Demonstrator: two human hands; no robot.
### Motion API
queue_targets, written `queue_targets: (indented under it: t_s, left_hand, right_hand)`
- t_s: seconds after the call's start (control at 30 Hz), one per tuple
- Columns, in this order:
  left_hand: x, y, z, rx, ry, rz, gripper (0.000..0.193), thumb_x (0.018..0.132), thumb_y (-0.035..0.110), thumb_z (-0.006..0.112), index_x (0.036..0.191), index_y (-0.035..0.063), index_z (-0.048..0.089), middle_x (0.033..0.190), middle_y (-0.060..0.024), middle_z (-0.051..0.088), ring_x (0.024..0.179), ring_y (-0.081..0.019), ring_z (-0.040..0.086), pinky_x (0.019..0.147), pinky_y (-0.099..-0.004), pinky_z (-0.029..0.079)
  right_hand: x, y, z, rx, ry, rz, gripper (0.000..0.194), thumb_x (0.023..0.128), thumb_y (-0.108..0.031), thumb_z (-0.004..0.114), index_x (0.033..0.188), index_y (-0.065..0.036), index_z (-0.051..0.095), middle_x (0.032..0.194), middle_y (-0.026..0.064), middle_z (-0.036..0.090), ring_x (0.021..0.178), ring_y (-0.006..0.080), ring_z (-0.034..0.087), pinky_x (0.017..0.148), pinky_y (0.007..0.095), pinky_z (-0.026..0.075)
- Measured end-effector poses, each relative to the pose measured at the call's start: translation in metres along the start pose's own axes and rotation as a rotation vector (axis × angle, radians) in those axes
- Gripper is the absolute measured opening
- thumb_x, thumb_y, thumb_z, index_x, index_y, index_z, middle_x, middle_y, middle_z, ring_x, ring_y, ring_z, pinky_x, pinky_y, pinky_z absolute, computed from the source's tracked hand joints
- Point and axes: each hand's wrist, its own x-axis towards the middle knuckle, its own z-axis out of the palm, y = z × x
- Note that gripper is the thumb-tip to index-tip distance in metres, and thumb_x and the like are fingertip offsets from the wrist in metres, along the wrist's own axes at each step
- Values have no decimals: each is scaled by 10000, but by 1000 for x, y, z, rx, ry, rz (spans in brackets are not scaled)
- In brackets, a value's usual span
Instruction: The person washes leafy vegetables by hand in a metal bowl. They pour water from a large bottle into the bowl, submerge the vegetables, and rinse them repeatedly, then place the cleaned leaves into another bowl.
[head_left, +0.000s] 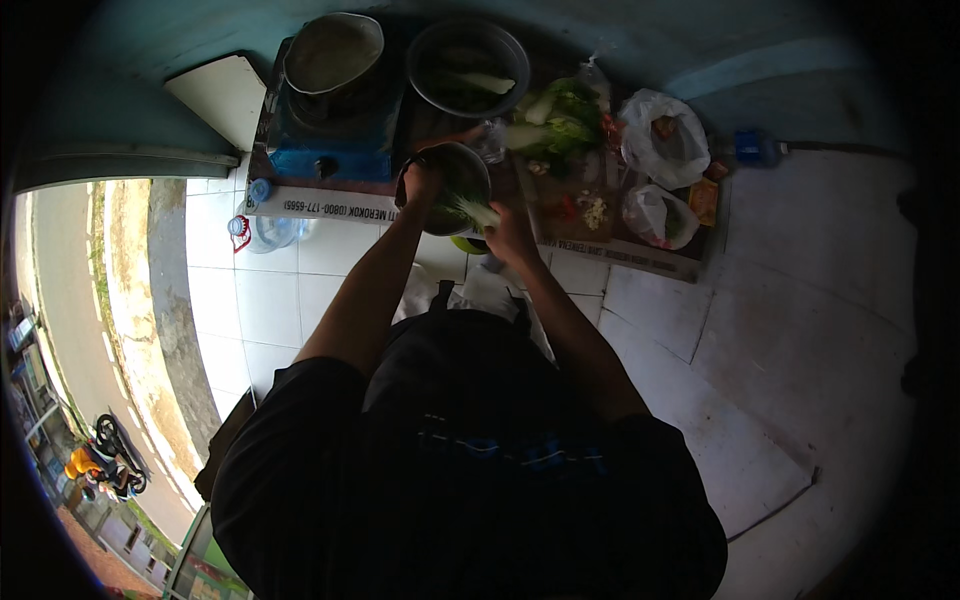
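A metal bowl (484, 169) stands at the front edge of the low table, between my two hands. My right hand (513, 234) grips the pale stem end of a leafy green vegetable (472, 210), whose leaves hang into the bowl. Over the bowl's left side is my left hand (422, 182), with its fingers curled. Whether it holds the rim or some leaves is too dark to tell. More leafy greens (566, 124) lie on the table just beyond the bowl, to the right.
A blue gas stove (330, 161) bears a pan (334, 52) at the left. A basin (420, 86) with greens stands behind. Plastic bags (666, 142), chopped pieces (595, 213) and a blue-labelled bottle (754, 148) are at the right. A large water bottle (274, 234) stands at the front left.
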Motion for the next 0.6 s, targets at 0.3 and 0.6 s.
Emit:
queue_targets:
  t_s: [0.3,0.6]
  left_hand:
    - [-72,29,-22,296,213,466,481,791,134,578,1261,66,509,1257,-206,457,1175,-439,443,972,-516,404]
    - [-45,-6,-11,307,-221,743,356,740,191,649,1077,77,653,1039,-170,608,1099,-386,564,904,-477,489]
  right_hand:
    - [15,-10,18,71,163,-10,363,823,-157,680,1157,-19,638,994,217,685,942,346,671,834,412,515]
    - [35,-8,41,11,225,-163,351,771,-208,734,929,86,626,908,287,646,949,425,632,833,465,502]
